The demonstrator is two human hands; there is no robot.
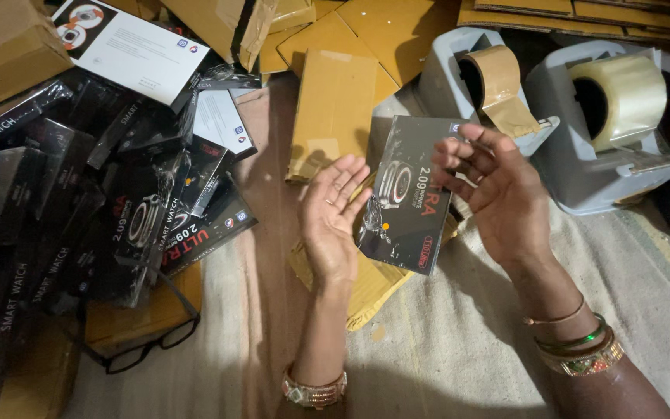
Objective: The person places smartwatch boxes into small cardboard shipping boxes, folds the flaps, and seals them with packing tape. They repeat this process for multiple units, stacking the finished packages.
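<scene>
Loosely, both open hands, left hand point(333, 217) and right hand point(498, 190), flank a black box point(409, 198).

Bangled wrists, bare forearms

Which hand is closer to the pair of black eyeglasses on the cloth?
The left hand. It is up and to the right of the black eyeglasses, beside the black box. The right hand is farther away, beyond that box.

Both hands point(333, 213) point(498, 194) open, palms facing inward
</scene>
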